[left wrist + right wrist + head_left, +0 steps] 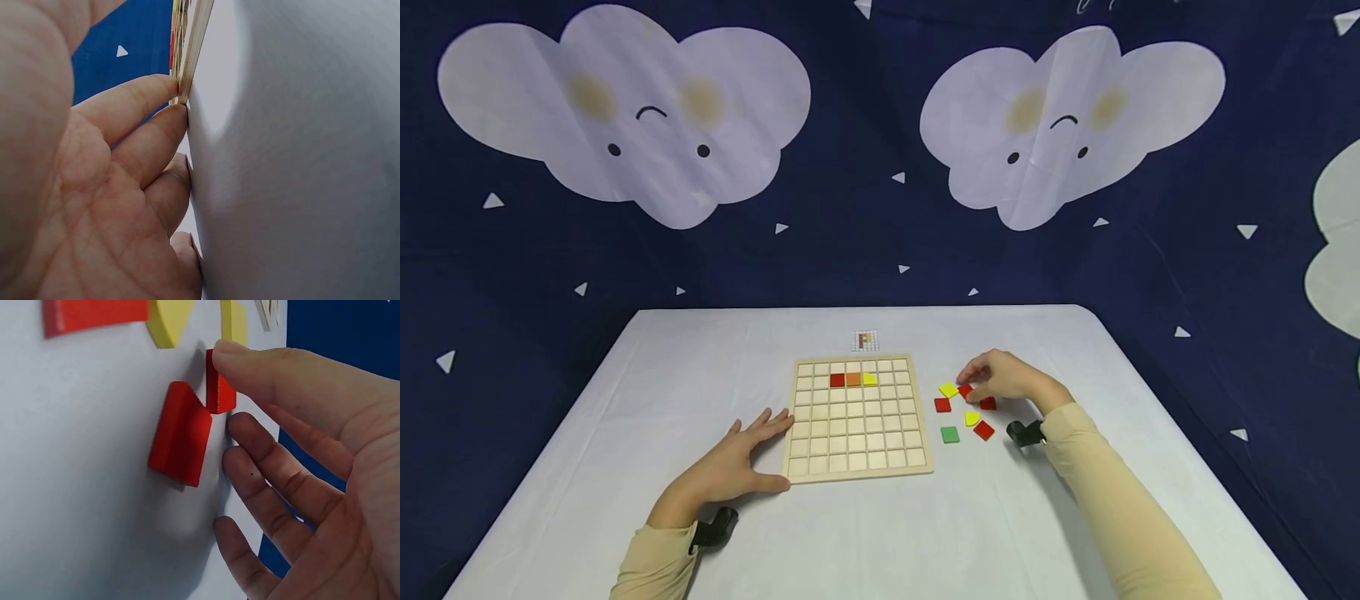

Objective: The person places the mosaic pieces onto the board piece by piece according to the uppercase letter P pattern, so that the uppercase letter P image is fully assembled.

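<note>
A wooden grid board (859,479) lies flat on the white table. Along an upper row sit a red square tile (837,380), an orange square tile (853,379) and a yellow tile (870,379) with a slanted side. My left hand (730,467) is spread at the board's left side, its fingertips (169,84) and thumb touching the edge. To the right of the board, my right hand (1009,377) pinches a red tile (226,394) among the loose pieces, its thumb on the near face. The other fingers of that hand are loosely bent near the tabletop.
Around the right hand lie more red tiles (983,430), two yellow tiles (972,418) and a green tile (950,434). One red tile (181,434) is close below the thumb. A small printed pattern card (866,341) lies behind the board. A dark blue cloth with clouds hangs behind the table.
</note>
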Demonstrator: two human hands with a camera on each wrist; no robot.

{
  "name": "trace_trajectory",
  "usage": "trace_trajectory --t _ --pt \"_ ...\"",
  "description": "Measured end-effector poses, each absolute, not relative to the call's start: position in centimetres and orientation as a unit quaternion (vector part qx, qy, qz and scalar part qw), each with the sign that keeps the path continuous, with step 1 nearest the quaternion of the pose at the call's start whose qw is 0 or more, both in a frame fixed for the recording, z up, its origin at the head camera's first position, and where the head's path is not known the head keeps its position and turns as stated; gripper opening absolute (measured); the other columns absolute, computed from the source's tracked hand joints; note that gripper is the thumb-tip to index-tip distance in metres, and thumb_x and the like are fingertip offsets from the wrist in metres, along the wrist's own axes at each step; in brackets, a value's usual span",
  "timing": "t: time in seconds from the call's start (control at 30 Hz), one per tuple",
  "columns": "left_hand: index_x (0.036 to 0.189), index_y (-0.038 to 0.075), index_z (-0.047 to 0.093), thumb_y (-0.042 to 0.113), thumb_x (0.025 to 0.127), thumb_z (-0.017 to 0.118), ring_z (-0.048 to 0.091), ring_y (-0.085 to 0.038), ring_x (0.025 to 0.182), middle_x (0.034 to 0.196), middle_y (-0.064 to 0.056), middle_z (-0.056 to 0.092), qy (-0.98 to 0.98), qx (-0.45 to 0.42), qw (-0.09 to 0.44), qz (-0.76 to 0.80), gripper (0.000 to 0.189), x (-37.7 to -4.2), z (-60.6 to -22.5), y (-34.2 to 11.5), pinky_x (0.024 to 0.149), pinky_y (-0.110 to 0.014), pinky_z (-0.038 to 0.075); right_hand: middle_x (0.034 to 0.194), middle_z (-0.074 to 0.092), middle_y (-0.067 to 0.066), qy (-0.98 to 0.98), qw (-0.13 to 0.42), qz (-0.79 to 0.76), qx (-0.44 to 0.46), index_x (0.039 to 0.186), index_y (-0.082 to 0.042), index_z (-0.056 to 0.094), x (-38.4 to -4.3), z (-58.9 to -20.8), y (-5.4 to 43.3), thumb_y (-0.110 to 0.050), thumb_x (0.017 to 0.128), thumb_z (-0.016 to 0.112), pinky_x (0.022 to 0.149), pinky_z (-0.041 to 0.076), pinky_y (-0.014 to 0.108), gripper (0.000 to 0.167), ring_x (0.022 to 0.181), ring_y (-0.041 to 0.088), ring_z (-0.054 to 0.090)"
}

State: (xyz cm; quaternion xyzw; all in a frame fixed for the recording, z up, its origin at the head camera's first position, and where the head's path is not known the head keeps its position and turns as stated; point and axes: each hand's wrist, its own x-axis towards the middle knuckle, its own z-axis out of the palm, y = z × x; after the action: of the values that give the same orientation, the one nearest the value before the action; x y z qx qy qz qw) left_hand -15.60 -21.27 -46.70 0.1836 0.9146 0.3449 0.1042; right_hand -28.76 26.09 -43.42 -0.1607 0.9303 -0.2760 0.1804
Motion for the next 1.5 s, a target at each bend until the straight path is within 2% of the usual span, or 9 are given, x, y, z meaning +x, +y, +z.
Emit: trace_trajectory --t 0.33,0.53,0.83,1.1,1.5 --pt "0.16 0.008 0.05 0.037 0.076 0.096 0.023 -0.049 0.163 0.172 -0.015 0.04 0.915 0.189 0.101 0.342 0.1 -15.8 -46.6 -21.3 0.13 -0.077 0.001 0.126 0.076 0.01 0.934 0.167 -0.269 -0.163 0.118 -0.012 0.081 -28.6 -43.8 26.6 -0.015 0.087 0.086 0.109 0.053 0.056 0.032 0.116 0.029 0.066" --pt "0.16 0.007 0.05 0.037 0.076 0.096 0.023 -0.049 0.163 0.171 -0.015 0.041 0.915 0.188 0.102 0.343 0.1 -15.8 -46.7 -21.3 0.13 -0.077 0.001 0.124 0.076 0.009 0.934 0.166 -0.277 -0.155 0.117 -0.012 0.081 -28.8 -44.1 26.5 -0.015 0.089 0.085 0.11 0.053 0.054 0.029 0.115 0.028 0.065" --pt "0.16 0.008 0.05 0.038 0.076 0.096 0.022 -0.049 0.164 0.172 -0.015 0.04 0.915 0.182 0.109 0.344 0.1 -15.6 -46.7 -21.3 0.13 -0.077 0.001 0.113 0.077 0.005 0.935 0.144 -0.284 -0.158 0.115 -0.012 0.08 -28.7 -44.9 26.5 -0.02 0.09 0.086 0.099 0.054 0.04 0.026 0.105 0.023 0.063" --pt "0.16 0.008 0.05 0.037 0.076 0.096 0.023 -0.049 0.164 0.171 -0.015 0.041 0.915 0.183 0.104 0.344 0.1 -15.6 -46.5 -21.2 0.13 -0.077 0.001 0.123 0.076 0.008 0.934 0.154 -0.284 -0.151 0.119 -0.013 0.08 -28.8 -44.6 26.7 -0.015 0.091 0.083 0.11 0.053 0.053 0.028 0.114 0.027 0.064" --pt "0.161 0.008 0.05 0.036 0.077 0.096 0.022 -0.048 0.164 0.172 -0.014 0.04 0.916 0.181 0.107 0.342 0.099 -15.8 -46.6 -21.3 0.13 -0.076 0.002 0.116 0.077 0.008 0.935 0.136 -0.284 -0.162 0.116 -0.01 0.081 -28.8 -44.6 26.6 -0.016 0.092 0.083 0.099 0.056 0.042 0.025 0.105 0.023 0.065"
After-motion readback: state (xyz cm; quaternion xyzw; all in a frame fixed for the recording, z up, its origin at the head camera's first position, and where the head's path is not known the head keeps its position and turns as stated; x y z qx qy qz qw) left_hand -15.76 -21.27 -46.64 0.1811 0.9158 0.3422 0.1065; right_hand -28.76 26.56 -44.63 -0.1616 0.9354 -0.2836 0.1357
